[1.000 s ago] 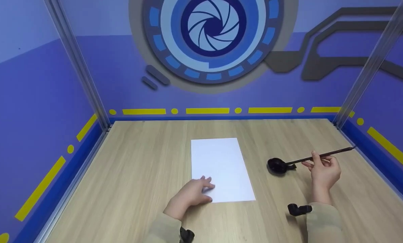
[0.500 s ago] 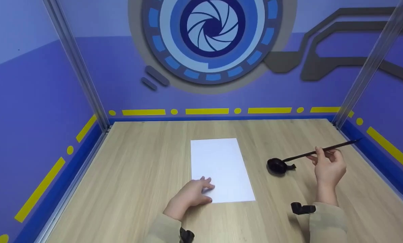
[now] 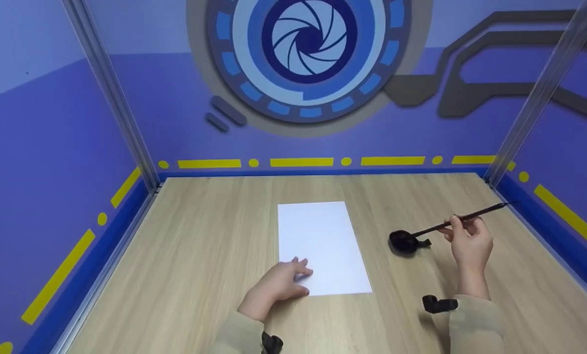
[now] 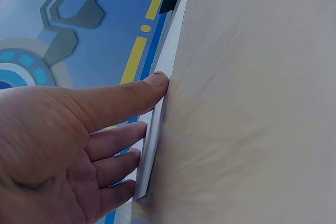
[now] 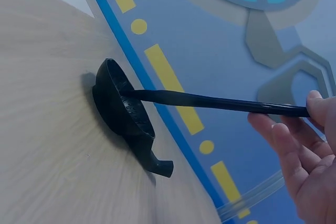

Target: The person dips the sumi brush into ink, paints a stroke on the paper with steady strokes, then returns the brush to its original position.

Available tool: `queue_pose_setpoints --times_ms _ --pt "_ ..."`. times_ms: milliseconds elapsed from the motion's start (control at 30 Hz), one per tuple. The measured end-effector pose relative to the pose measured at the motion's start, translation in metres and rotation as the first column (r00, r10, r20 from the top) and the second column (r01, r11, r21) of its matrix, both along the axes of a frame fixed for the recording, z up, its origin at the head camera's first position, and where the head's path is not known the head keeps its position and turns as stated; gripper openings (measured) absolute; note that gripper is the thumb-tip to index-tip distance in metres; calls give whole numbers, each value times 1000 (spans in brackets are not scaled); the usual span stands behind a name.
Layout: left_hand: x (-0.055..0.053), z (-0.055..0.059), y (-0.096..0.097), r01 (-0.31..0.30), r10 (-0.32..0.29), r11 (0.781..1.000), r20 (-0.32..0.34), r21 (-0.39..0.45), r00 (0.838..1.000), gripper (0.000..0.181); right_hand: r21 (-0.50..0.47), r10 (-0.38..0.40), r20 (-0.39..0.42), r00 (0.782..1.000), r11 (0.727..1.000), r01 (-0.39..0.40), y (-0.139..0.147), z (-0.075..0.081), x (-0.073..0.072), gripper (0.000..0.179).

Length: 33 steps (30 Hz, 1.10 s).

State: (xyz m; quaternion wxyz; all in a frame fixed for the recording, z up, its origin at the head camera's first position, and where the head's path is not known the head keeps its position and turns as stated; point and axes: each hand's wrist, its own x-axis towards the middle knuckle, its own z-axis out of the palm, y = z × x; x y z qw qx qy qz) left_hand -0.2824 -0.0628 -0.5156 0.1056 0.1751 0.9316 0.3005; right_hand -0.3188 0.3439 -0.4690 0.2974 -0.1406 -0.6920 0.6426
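A white sheet of paper (image 3: 323, 236) lies lengthwise on the wooden table. My left hand (image 3: 279, 280) rests at its near left corner, the fingers spread and fairly straight. Seen from the left wrist, thumb and fingertips touch the paper (image 4: 173, 40) along its near edge. To the right of the sheet stands a small black dish (image 3: 401, 246) with a stubby handle. My right hand (image 3: 473, 248) pinches a dark writing brush (image 3: 431, 228) by its handle. In the right wrist view the tip of the brush (image 5: 210, 102) reaches inside the bowl of the dish (image 5: 106, 100).
Blue printed wall panels (image 3: 283, 147) with yellow dashes enclose the table (image 3: 200, 236) at the back and both sides. Metal posts (image 3: 121, 108) stand at the corners. A black camera mount (image 3: 439, 304) sits at the right cuff.
The right hand has shifted up and to the right, then back left, swinging the brush handle while its tip stays at the dish. The left hand and the paper have not moved.
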Motion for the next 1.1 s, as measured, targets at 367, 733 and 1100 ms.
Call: queue_pose_setpoints --times_ms 367,733,1100 --pt "1 1 -2 16 -16 1000 -4 -7 1000 45 77 -3 83 997 997 -3 9 -2 -2 11" --pt "2 2 -2 17 -17 1000 4 -12 1000 45 129 -122 -37 992 984 126 12 8 8 7" --pt "2 2 -2 9 -9 1000 13 5 1000 45 205 -133 18 991 971 127 10 4 7 16"
